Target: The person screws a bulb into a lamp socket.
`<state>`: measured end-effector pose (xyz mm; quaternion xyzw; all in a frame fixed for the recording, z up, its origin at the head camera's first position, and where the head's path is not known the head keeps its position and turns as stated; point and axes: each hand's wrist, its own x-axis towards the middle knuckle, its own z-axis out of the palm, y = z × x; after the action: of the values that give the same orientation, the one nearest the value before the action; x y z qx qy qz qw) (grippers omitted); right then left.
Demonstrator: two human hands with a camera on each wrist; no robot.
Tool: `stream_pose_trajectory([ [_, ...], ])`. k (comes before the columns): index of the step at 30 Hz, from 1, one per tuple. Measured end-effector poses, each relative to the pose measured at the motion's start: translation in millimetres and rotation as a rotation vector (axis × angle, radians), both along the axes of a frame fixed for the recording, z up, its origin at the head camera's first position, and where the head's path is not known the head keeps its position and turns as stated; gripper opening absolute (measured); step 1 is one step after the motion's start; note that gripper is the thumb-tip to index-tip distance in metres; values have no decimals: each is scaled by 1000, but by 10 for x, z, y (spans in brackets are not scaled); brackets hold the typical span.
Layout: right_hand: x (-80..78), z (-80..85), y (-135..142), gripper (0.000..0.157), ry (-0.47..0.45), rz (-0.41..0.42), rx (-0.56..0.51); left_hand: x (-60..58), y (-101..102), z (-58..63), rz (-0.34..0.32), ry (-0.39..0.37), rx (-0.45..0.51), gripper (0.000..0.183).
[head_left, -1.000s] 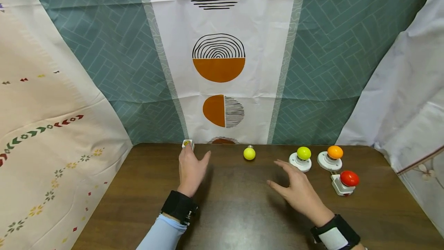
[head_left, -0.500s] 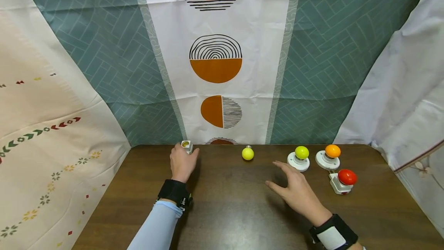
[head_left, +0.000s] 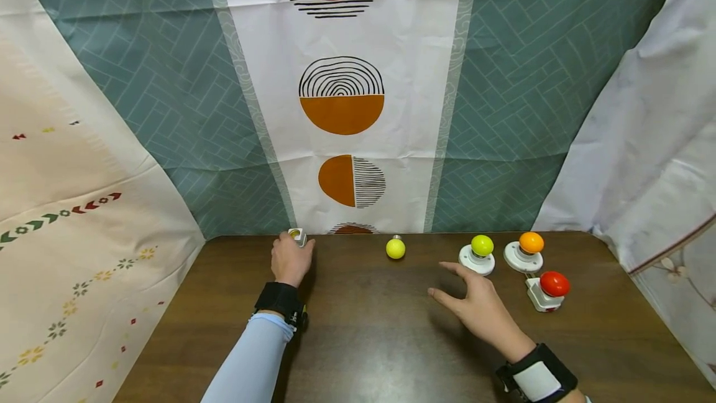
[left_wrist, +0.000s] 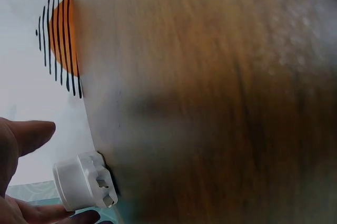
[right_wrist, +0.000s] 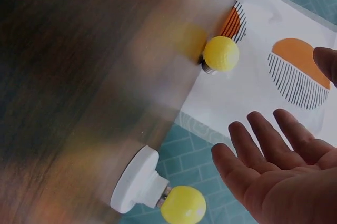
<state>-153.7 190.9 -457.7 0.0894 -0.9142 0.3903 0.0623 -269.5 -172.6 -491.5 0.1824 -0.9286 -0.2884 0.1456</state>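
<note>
A white lamp socket [head_left: 298, 237] stands near the table's back edge, its hollow top facing up in the head view. My left hand [head_left: 291, 260] is around its left and near side. In the left wrist view the fingers [left_wrist: 39, 212] reach along one side of the socket [left_wrist: 79, 182], seeming to touch it, while the thumb stands apart. My right hand [head_left: 481, 306] hovers over the table with spread fingers, holding nothing. Nearest to it is a yellow-green bulb [head_left: 482, 245] in a round white base [head_left: 477, 261]. A loose yellow bulb [head_left: 395, 249] stands between the hands, its metal screw end showing behind it.
At the right are an orange bulb [head_left: 531, 242] in a round white base [head_left: 523, 259] and a red bulb [head_left: 554, 283] on a squarish white base [head_left: 541, 298]. A patterned cloth [head_left: 347, 185] hangs behind the brown table [head_left: 363, 328].
My left hand has shifted left from in front of the socket to its left side, leaving more of it visible. The head view has turned slightly. The right hand has barely moved.
</note>
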Motion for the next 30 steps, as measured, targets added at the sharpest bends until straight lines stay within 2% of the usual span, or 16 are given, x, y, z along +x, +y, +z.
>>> stream_pose_trajectory([
  [14, -1, -19, -15, 60, -9, 0, -2, 19, -3, 6, 13, 30, 2, 41],
  [30, -39, -6, -38, 62, -36, 5, -7, 164, 111, 0, -42, 41, 76, 41],
])
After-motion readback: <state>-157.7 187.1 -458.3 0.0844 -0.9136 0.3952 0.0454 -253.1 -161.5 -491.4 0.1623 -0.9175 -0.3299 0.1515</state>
